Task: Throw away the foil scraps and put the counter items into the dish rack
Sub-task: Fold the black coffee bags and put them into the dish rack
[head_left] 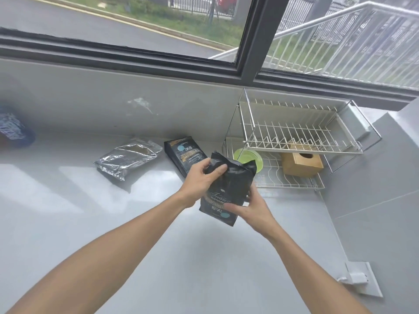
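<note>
Hands both grip one black pouch [229, 189]: my left hand [201, 177] at its top, right hand [249, 208] at its base. Beyond fingers: 2nd black pouch [181, 155], 1 foil bag [129, 158], dish rack [294, 137] w/ 1 green plate [246, 158], 1 wooden box [302, 163].

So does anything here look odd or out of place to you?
Yes: the dish rack holds a wooden tissue box beside a green plate on its lower tier, and a crumpled silver foil bag lies on the counter.
</note>
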